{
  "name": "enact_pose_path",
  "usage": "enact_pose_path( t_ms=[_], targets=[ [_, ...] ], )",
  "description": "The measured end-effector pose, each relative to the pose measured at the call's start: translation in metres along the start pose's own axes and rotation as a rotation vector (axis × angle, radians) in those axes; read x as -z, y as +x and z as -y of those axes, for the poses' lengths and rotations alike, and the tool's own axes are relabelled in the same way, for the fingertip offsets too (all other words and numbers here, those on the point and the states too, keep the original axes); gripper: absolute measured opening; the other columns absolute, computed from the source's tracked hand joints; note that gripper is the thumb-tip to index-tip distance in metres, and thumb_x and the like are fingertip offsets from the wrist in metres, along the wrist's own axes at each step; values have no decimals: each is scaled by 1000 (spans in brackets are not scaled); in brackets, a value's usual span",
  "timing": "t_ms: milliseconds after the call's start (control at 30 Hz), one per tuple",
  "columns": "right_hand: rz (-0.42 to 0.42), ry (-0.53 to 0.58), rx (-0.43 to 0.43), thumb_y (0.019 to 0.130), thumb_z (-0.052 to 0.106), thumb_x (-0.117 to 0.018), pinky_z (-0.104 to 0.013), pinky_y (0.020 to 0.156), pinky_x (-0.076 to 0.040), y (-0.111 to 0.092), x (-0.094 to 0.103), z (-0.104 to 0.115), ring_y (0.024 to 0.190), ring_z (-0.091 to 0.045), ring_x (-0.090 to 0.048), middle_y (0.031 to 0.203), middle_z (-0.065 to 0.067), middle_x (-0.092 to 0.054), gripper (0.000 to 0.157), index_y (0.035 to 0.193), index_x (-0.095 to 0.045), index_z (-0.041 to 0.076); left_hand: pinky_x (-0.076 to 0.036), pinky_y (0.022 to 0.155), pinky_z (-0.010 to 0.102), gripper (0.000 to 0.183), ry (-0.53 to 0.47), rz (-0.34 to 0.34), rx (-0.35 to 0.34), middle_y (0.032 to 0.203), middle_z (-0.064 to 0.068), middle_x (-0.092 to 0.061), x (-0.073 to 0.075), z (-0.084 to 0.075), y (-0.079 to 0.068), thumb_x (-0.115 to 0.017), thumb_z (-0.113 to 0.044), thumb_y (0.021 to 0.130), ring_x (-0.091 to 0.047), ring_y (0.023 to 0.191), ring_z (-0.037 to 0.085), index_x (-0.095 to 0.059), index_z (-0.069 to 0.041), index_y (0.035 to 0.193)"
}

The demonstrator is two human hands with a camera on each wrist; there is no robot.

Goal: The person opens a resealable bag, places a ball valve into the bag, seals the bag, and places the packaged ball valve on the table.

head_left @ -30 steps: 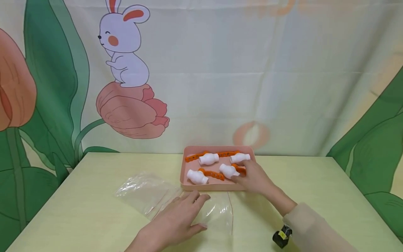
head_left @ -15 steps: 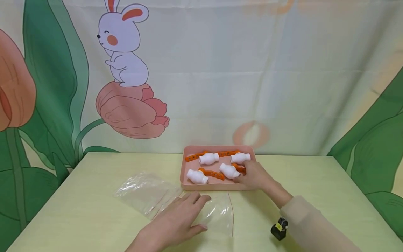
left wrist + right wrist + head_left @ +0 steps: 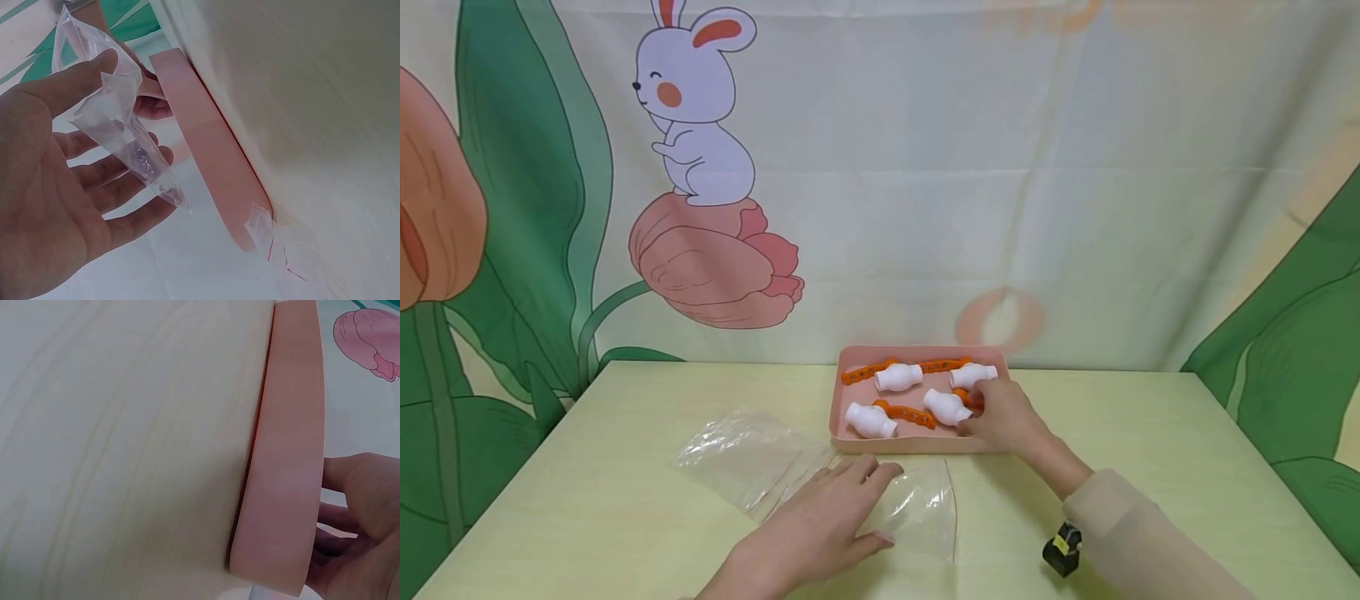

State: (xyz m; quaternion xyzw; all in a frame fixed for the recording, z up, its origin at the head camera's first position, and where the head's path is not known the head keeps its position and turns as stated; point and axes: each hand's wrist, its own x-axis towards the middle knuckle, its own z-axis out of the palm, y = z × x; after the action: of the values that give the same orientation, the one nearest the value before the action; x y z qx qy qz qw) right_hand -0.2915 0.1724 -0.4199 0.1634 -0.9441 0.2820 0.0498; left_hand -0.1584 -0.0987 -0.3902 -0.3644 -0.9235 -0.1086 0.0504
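My left hand (image 3: 820,517) holds a clear zip bag (image 3: 115,106) between its thumb and fingers, with the hand bent loosely around the plastic. In the head view the bag's red zip line lies on its right side. At the tray's right end, my right hand (image 3: 1011,421) reaches in and grips the front-right white ball valve (image 3: 946,407) by its orange lever side, the fingers partly hiding the lever. The pink tray (image 3: 895,447) holds several such valves, including one at front left (image 3: 871,421). In the right wrist view the tray wall (image 3: 281,450) hides the valve and part of the fingers.
More clear zip bags (image 3: 737,454) lie spread on the table left of the tray. A small black device with a yellow label (image 3: 1063,548) sits by the right sleeve. Behind the table hangs a printed cloth (image 3: 1112,208).
My right hand has shifted slightly, its fingers drawing closer around the front-right valve. The left hand and its bag stay in place.
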Motion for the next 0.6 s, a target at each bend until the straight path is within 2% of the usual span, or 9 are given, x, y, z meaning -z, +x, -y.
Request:
enact_pose_path(
  t_ms=[133, 233, 600],
  targets=[
    [25, 32, 19, 78, 6, -86, -32, 64, -46, -2, 0, 0, 65, -17, -52, 68, 1, -57, 21, 83, -65, 5, -54, 87, 40, 64, 0, 4, 1, 110, -2, -56, 0, 0, 1, -83, -38, 87, -57, 102, 16, -54, -12, 138],
    [39, 40, 3, 79, 6, -85, -31, 65, -47, -1, -2, -2, 66, -15, -53, 69, 2, -58, 20, 83, -66, 5, -54, 87, 39, 64, -2, 9, 4, 111, -2, -56, -1, 0, 1, -83, -38, 87, -57, 102, 16, -54, -12, 138],
    [-27, 80, -23, 81, 7, -80, -31, 60, -47, -2, -6, -4, 62, -16, -54, 66, 2, -59, 14, 80, -66, 7, -53, 87, 39, 63, 2, 18, 11, 110, -2, -55, -1, 0, 1, -83, -38, 87, -56, 103, 17, -54, -12, 138]
  ],
)
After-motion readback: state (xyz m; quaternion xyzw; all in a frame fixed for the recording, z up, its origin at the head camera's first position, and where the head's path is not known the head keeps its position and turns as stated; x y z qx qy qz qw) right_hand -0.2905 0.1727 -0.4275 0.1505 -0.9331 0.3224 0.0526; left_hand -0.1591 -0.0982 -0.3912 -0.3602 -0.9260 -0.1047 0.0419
